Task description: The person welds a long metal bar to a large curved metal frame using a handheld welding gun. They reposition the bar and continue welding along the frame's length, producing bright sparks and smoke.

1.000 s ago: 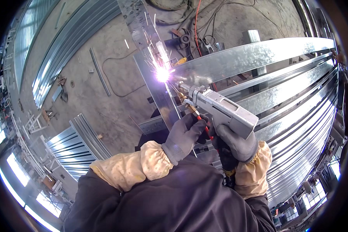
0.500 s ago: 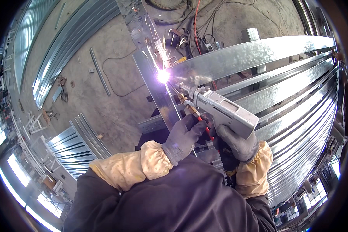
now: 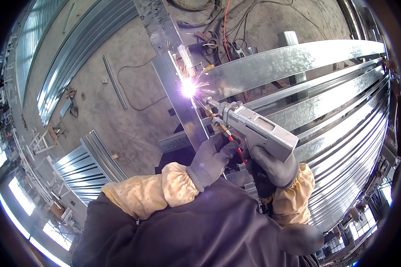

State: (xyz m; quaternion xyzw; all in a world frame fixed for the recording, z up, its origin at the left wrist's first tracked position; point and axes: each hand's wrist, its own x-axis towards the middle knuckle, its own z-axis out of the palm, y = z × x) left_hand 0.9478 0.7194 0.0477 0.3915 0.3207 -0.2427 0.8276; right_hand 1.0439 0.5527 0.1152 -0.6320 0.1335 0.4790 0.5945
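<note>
- while sparks fly at the arc (image 3: pixel 188 88), right hand (image 3: pixel 272 165) wraps the welding gun (image 3: pixel 258 130), grip closed.
- left hand (image 3: pixel 213 159) pinches its cable; seam on the far steel beam (image 3: pixel 294 60) looks partly done.

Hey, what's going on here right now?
A person in grey gloves is welding galvanised steel. The right hand grips a grey welding gun, and the left hand steadies it from beside the nozzle. A bright arc throws sparks where a long steel beam meets a crossing steel strip. More steel profiles lie on the concrete floor.
</note>
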